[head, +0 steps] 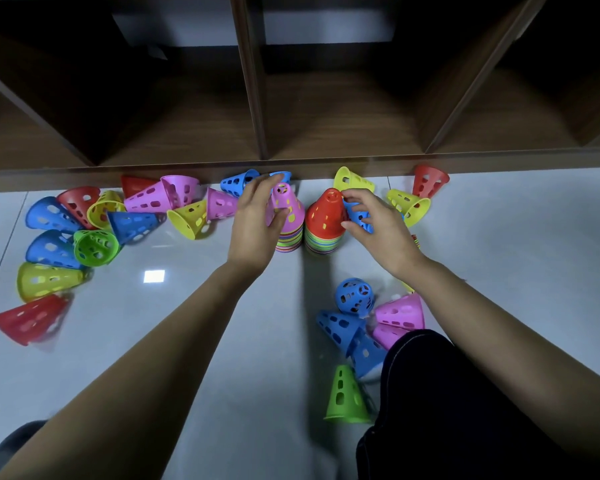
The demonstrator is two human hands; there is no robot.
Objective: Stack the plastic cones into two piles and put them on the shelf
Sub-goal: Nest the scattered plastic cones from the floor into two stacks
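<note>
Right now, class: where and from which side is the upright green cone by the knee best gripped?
Probably grip the green cone round its narrow top, coming from above and its left. It stands upright on its wide rim, so the tip points up; the dark trouser leg crowds its right and a lying blue cone sits just behind.

A playroom-like indoor room: wooden cubby shelf [253, 98], glossy floor tiles [187, 327], scattered plastic cones [347, 398].

left stack [289, 233] just beside right stack [323, 237], both on floor [187, 341] before shelf [222, 164] | loose cones [52, 251] scattered far left | more cones [336, 327] near right beside knee [430, 375]
</note>
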